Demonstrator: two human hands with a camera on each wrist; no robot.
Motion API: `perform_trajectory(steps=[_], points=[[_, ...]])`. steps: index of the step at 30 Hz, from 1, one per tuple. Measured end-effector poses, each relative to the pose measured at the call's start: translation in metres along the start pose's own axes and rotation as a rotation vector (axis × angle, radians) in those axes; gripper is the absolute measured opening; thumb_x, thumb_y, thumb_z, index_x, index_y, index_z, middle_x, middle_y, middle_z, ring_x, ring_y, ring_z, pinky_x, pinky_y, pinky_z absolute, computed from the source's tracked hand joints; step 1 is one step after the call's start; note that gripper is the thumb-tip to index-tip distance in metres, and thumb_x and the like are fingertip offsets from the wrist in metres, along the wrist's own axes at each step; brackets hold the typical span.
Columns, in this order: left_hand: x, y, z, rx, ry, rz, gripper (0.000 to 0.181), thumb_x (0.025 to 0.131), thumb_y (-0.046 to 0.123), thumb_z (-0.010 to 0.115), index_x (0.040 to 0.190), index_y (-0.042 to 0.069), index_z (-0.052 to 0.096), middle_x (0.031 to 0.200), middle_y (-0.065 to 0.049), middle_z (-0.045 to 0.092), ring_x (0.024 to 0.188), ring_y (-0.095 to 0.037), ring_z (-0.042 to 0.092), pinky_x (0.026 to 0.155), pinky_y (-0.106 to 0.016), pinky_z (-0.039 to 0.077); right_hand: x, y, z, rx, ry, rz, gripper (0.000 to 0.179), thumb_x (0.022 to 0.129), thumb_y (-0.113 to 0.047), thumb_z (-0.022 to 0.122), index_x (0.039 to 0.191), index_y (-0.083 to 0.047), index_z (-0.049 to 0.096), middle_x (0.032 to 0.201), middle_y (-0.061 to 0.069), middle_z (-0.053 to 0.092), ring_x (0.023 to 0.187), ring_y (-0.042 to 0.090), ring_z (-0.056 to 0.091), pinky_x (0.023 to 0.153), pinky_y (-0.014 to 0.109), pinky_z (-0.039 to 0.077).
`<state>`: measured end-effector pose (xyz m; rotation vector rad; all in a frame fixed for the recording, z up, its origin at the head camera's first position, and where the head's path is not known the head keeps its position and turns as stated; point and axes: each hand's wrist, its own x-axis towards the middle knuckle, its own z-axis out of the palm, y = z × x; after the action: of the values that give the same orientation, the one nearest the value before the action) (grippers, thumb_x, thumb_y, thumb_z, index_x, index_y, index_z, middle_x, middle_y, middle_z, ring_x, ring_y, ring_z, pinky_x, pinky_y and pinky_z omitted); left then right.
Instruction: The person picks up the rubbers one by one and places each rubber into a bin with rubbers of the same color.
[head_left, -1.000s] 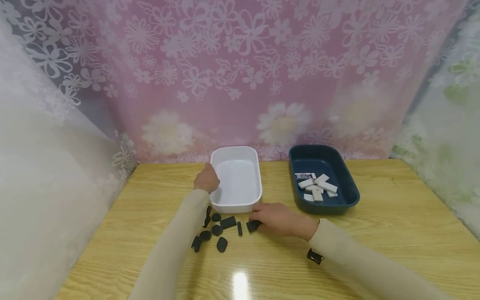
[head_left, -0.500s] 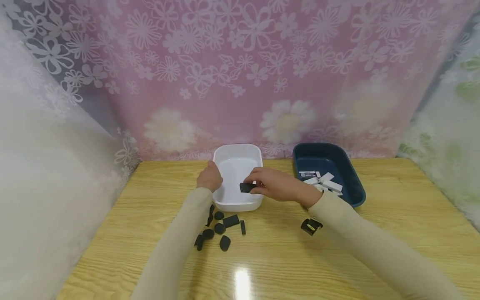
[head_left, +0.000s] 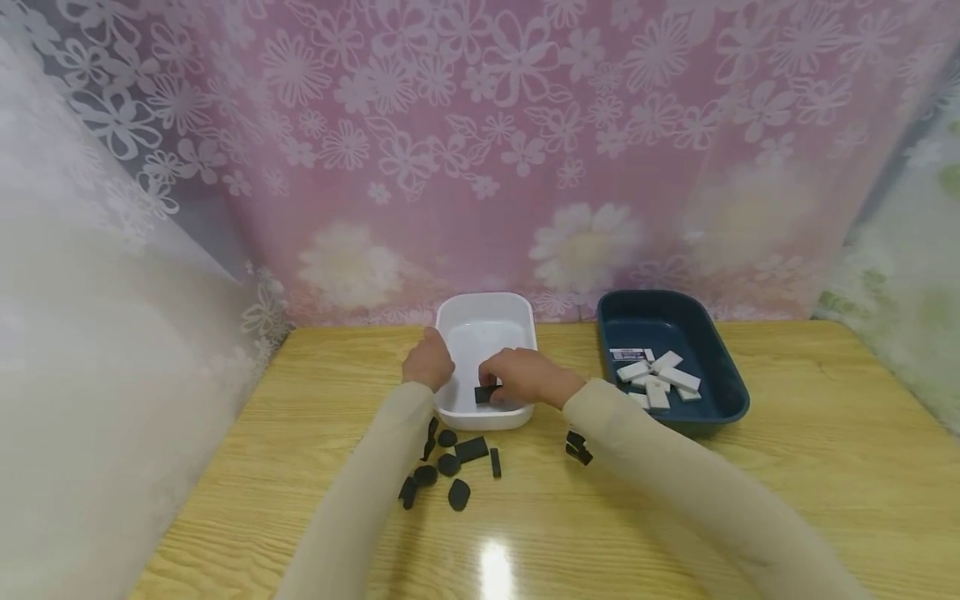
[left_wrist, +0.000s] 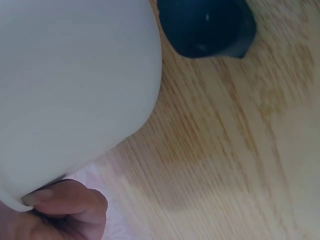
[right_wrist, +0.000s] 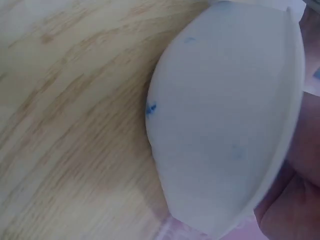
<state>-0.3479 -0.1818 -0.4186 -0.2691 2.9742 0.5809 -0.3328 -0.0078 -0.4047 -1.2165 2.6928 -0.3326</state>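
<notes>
In the head view a white tray stands in the middle of the table. My left hand is at its left side; the left wrist view shows thumb and finger pinching the tray's rim. Inside the tray, near its front right, my right hand holds a small black rectangular block between fingers and thumb. From the right wrist, the tray's outer wall hides the block and most of the right hand.
Before the white tray lie several loose black pieces: a rectangular block, a thin bar, rounded ones. A dark blue tray at right holds several white blocks. A flowered curtain hangs behind.
My right hand has picked up the black block from the table right of the thin bar and carried it up, over the rim, into the white tray. The left hand stays on the rim.
</notes>
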Motion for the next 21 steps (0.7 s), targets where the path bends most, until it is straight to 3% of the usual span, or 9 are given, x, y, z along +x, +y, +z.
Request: perform_trajectory(steps=[6,13,17,21], points=[[0.002,0.0,0.002,0.014,0.012,-0.003,0.048,0.091,0.014,0.06,0.129,-0.003,0.036,0.093,-0.018,0.064,0.083,-0.032,0.065,0.068,-0.042,0.052,0.006,0.001,0.006,0.008,-0.024,0.024,0.014,0.081,-0.015,0.077,0.092,-0.014,0.069,0.091,-0.005,0.067,0.086,0.015,0.06,0.078,0.034,0.047],[0.003,0.003,0.004,0.012,0.017,0.011,0.045,0.092,0.014,0.059,0.128,-0.003,0.037,0.094,-0.018,0.064,0.084,-0.033,0.065,0.069,-0.043,0.052,0.003,-0.002,0.004,0.014,-0.069,0.116,0.013,0.085,-0.018,0.074,0.098,-0.015,0.073,0.096,-0.003,0.067,0.093,0.015,0.061,0.081,0.035,0.048],[0.002,0.002,0.004,0.009,0.023,0.007,0.042,0.092,0.014,0.059,0.125,-0.002,0.038,0.095,-0.019,0.064,0.084,-0.033,0.065,0.069,-0.043,0.052,-0.003,-0.007,-0.002,-0.023,-0.031,0.039,0.013,0.092,-0.019,0.064,0.099,-0.013,0.075,0.101,-0.001,0.066,0.095,0.018,0.062,0.083,0.035,0.049],[0.001,0.0,0.001,0.006,0.033,0.009,0.042,0.091,0.013,0.059,0.125,-0.003,0.039,0.097,-0.02,0.064,0.086,-0.034,0.064,0.07,-0.044,0.052,-0.015,-0.013,-0.01,-0.018,0.099,-0.045,0.017,0.095,-0.018,0.06,0.102,-0.011,0.074,0.107,0.001,0.064,0.099,0.021,0.06,0.086,0.036,0.047]])
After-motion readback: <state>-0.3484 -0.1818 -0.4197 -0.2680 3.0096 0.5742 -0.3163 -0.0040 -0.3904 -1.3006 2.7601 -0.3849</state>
